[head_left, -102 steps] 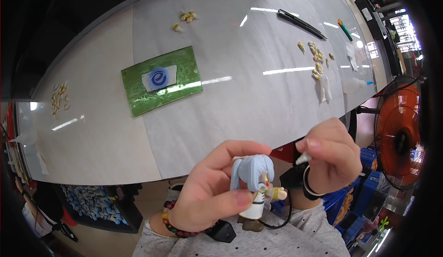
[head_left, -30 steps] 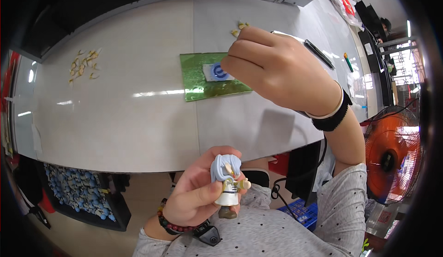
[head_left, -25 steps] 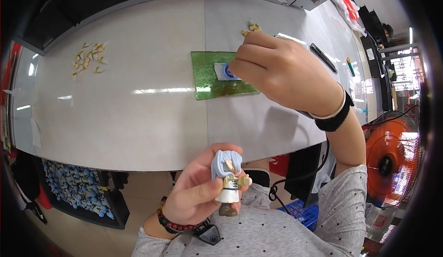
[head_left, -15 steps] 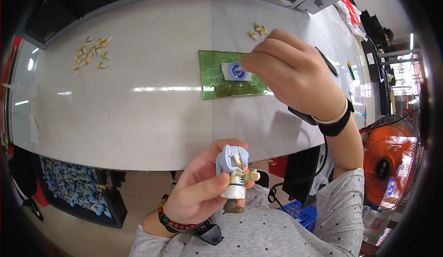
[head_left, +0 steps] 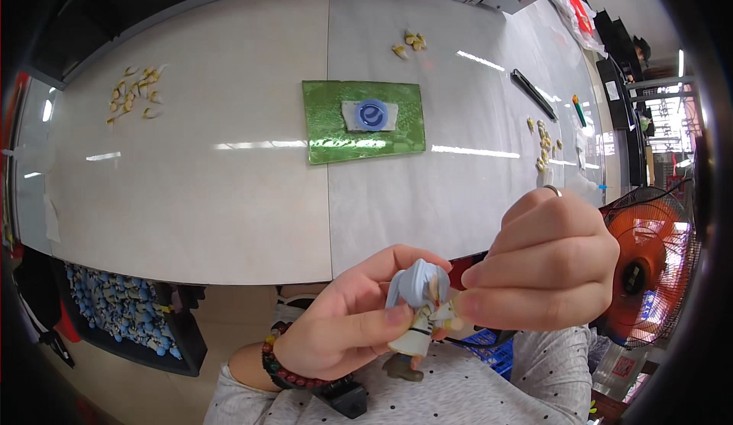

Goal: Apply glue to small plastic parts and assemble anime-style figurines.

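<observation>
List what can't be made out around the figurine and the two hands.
- Head view: figurine front, covered by left hand thumb and right hand fingers.
- Whatever the right fingers pinch: hidden.
- Small pale pieces on the table: too small to identify.
- Orange fan: cut by the rim.

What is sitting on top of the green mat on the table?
On the green mat lies a small pale card with a round blue piece on it. Whatever is under that card is covered and cannot be seen.

Head camera looks steeply down; hands [head_left: 458,303] close below, white table [head_left: 229,196] beyond.
</observation>
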`<state>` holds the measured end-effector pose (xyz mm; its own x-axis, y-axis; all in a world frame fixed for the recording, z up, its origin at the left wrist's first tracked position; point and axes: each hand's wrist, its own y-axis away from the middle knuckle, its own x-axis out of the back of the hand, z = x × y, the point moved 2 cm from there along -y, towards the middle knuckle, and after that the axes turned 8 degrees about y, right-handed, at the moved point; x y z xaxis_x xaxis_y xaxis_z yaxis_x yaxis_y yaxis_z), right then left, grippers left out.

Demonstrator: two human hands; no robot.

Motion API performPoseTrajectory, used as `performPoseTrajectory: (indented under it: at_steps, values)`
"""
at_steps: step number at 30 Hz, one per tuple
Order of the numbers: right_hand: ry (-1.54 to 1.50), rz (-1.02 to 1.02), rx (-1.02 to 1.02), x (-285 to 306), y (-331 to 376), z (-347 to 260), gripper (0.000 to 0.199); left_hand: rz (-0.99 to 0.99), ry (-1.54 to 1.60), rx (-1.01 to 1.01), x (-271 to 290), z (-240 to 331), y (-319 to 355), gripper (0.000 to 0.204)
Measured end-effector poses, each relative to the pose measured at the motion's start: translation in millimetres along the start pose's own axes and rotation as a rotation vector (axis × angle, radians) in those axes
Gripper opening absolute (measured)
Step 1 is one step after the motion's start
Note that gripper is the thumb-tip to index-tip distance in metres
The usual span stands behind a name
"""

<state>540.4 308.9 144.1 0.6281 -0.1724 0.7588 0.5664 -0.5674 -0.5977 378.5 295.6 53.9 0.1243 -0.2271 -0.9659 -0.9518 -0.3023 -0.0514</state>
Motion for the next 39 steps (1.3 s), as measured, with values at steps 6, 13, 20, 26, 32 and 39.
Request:
performPoseTrajectory:
  at_steps: [6,13,20,26,32,39]
  values:
    - [-0.018,-0.071,0.054,6.8,6.6,-1.1,0.014,0.005,-0.006,0.016,-1.6,-4.8,-3.9,0.047]
    - [0.014,-0.092,0.044,6.6,1.7,-11.4,0.014,0.041,-0.094,0.019,-1.3,-9.3,-7.4,0.045]
    - [0.073,-0.048,0.126,6.8,3.3,-14.4,0.016,0.135,-0.257,-0.017,-3.7,-12.9,-6.7,0.045]
    - [0.043,-0.129,0.072,8.7,3.7,-19.2,0.016,0.161,-0.301,-0.034,-4.7,-14.4,-5.4,0.046]
    - [0.092,-0.187,0.071,15.0,2.5,-23.4,0.017,0.159,-0.339,-0.034,-8.9,-14.9,-5.5,0.047]
    - [0.196,-0.123,0.061,15.2,5.7,-28.7,0.018,0.365,-0.352,-0.015,-19.7,-11.4,-4.9,0.055]
